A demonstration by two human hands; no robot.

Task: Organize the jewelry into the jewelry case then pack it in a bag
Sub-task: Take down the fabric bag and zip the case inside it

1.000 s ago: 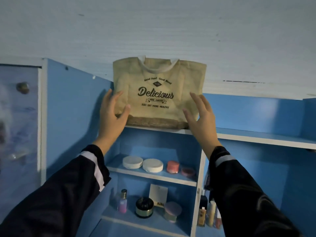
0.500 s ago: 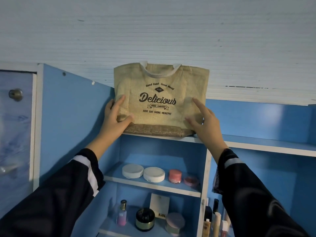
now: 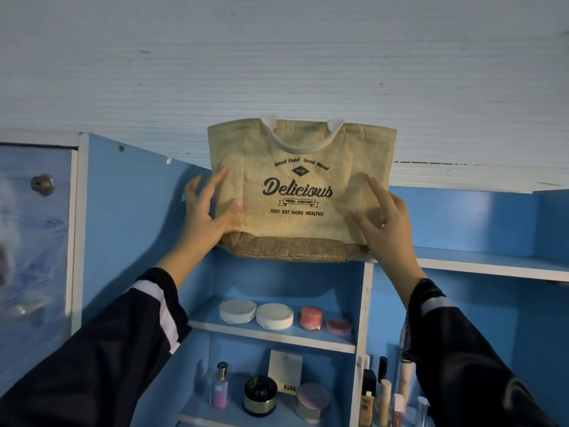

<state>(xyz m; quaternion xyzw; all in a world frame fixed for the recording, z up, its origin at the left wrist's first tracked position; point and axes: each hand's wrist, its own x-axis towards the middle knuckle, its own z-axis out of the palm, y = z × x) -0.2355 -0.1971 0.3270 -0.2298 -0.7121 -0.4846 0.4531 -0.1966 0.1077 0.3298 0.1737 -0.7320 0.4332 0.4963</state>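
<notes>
So the beige jute tote bag (image 3: 301,192) with the "Delicious" print is standing upright on the top shelf (image 3: 492,263) of a blue cabinet, its brown bottom edge poking a bit over the shelf front. The left hand (image 3: 204,208) grips the bag's left edge, with the thumb dug into the front fabric and the fingers round the side. The right hand (image 3: 388,223) is spread wide, fingers pretty straight, lying against the front right of the bag. One shelf down sit two white round compacts (image 3: 237,309) and a pink jar (image 3: 311,317), and below those a black jar (image 3: 260,394).
</notes>
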